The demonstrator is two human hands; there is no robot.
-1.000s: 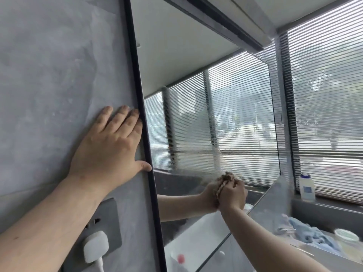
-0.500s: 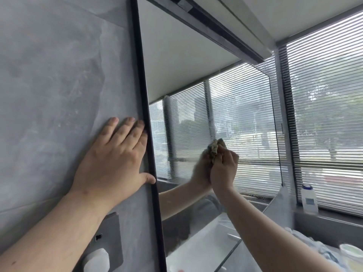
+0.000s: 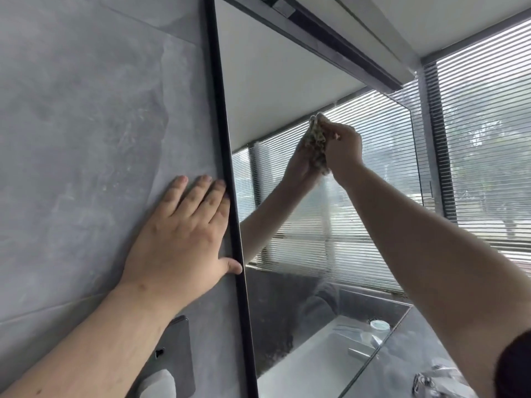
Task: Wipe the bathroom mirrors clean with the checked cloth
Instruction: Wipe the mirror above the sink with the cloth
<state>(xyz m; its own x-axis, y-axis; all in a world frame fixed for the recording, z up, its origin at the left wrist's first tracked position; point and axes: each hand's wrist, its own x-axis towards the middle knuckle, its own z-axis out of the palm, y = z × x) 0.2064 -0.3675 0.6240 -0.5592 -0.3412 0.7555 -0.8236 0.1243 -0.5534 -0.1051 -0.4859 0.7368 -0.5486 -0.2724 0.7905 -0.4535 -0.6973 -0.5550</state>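
The right hand (image 3: 343,146) grasps the bunched checked cloth (image 3: 316,145), which lies on the mirror side of the grip, pressed against the mirror (image 3: 287,81), while the released left hand (image 3: 181,239) rests flat on the wall (image 3: 86,124).

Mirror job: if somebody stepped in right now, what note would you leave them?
Left hand: flat on the grey wall, thumb at the mirror's black frame, holding nothing.
Right hand: grips the bunched cloth, pressed to the mirror high up.
Done: cannot tell how much; hazy streaks show on the glass below the cloth.
Left: wipe out those streaks, then do the upper and lower glass and the edges.
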